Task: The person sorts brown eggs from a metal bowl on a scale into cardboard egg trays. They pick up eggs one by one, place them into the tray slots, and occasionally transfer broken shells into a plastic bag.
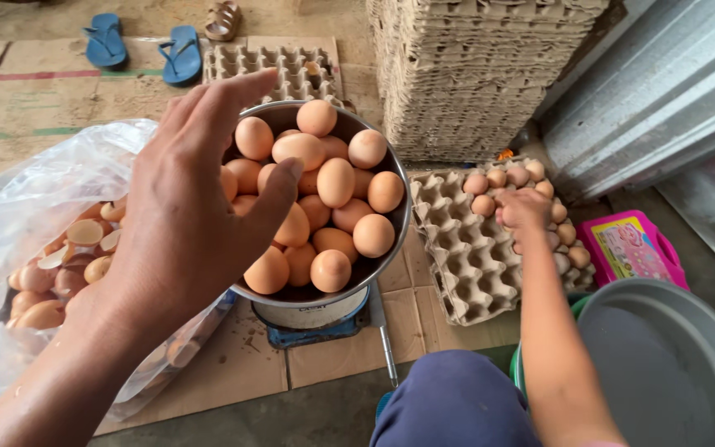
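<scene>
My left hand [184,207] hovers, open with fingers spread, over the near-left side of a metal bowl [392,240] heaped with brown eggs [334,182]. It holds nothing that I can see. My right hand [523,211] reaches to a cardboard egg tray [473,277] right of the bowl. Its fingers curl down into a cell beside a row of eggs [506,178] along the tray's far edge. Whatever lies under those fingers is hidden.
The bowl sits on a blue scale [316,331] on flattened cardboard. A clear plastic bag of broken eggshells [43,215] lies at left. A tall stack of egg trays [465,74] stands behind, an empty tray [283,62] and blue sandals [106,39] farther back. A pink box [631,246] and grey basin [672,364] are at right.
</scene>
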The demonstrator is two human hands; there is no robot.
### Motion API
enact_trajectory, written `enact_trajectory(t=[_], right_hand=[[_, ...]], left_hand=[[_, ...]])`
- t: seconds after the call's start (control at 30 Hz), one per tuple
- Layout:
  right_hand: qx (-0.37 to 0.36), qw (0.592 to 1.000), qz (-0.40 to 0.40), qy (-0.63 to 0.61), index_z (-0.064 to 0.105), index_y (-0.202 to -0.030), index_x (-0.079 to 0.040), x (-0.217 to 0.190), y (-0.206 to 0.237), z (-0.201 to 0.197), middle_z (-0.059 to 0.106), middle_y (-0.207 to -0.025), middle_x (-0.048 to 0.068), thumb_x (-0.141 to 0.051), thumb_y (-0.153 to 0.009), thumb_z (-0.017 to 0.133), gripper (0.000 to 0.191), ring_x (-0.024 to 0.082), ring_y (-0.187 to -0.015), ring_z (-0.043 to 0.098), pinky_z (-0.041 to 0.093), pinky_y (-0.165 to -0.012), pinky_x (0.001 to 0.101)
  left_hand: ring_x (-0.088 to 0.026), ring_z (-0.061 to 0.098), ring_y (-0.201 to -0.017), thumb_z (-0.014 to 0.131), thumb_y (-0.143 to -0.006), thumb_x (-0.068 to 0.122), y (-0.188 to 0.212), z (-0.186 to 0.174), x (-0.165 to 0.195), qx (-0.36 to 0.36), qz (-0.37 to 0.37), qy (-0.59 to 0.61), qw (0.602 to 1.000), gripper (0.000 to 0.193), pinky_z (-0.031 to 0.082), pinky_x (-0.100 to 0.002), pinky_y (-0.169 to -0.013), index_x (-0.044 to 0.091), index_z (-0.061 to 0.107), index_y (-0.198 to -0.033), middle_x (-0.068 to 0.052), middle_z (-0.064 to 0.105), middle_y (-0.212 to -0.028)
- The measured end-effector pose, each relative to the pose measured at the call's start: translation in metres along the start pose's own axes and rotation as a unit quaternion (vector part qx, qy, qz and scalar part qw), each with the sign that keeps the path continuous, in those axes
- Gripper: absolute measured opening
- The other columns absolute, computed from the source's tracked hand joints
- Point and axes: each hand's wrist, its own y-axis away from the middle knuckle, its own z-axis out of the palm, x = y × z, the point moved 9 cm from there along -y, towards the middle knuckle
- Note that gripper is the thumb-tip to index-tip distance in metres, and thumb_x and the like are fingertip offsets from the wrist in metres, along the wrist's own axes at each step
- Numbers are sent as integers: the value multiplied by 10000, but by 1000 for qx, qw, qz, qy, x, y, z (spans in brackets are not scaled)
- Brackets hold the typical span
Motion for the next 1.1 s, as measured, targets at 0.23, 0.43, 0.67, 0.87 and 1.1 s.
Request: enact_trajectory(t=[0.23, 0.43, 0.67, 0.87, 1.1], right_hand=[[37, 944, -112, 308, 767, -956, -31, -35, 9, 47, 754, -902, 161, -317, -579, 958, 511, 297, -797, 729, 604, -717, 420], [48, 963, -136, 227, 783, -935, -51, -65, 19, 15, 769, -881, 134, -323, -617, 954, 452, 263, -794, 741, 607, -748, 395], [-297, 911, -154, -239, 711, -1171, -16, -234, 133, -46, 772, -975, 131, -105, -759, 855, 446, 124, -723, 731, 626, -601, 224], [-442, 820, -359, -62, 752, -1086, -52, -362, 265, 3, 762, -997, 94, -214, -715, 905, 433, 171, -895, 719, 606, -774, 287], [-339, 772, -517, 146, 750, -990, -121, -375, 320, 47, 728, -879, 88, -440, -656, 844, 471, 251, -898, 704, 574, -851, 352]], left_hand=[[-374, 614, -1269, 732, -959, 136, -1, -4, 2, 2, -5, 2, 1000, 558, 500, -466, -1054, -10, 513, -1451, -222, 617, -1356], [-368, 619, -1262, 729, -956, 148, 0, -12, -4, 11, -12, 2, 1000, 552, 507, -461, -1040, -5, 522, -1445, -221, 629, -1341], [-378, 612, -1258, 741, -967, 149, 3, -26, -11, 39, 14, -2, 999, 539, 502, -461, -1049, -24, 530, -1432, -227, 636, -1335], [-383, 606, -1241, 775, -936, 136, 9, -43, -14, 77, 25, 11, 997, 562, 485, -463, -1064, -37, 541, -1417, -228, 638, -1329], [-389, 582, -1276, 779, -937, 131, 20, -61, -14, 103, 37, 19, 994, 568, 473, -459, -1098, -33, 536, -1424, -224, 618, -1356]])
